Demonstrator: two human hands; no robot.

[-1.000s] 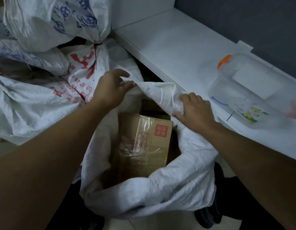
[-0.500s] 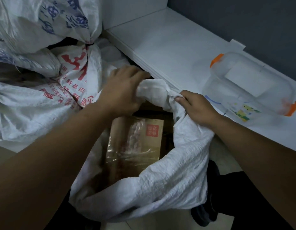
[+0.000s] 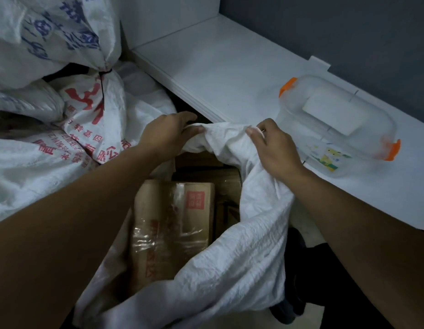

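Observation:
A white woven sack point(image 3: 242, 257) stands open on the floor in front of me. Inside it lies a brown cardboard box point(image 3: 173, 224) wrapped in clear tape, with a red square stamp on top. My left hand point(image 3: 166, 134) grips the far rim of the sack, fingers curled round the bunched fabric. My right hand point(image 3: 275, 148) pinches the same rim a little to the right, next to the white counter. The gathered rim stretches between both hands.
A white counter point(image 3: 218, 74) runs along the right, with a clear plastic container point(image 3: 337, 129) with orange clips on it. Tied white sacks with red print point(image 3: 92, 119) and blue print point(image 3: 51, 32) are piled at the left. A grey wall rises behind the counter.
Both hands have moved up and toward each other along the sack's far rim, bunching the fabric between them. The mouth of the sack has narrowed at the far side.

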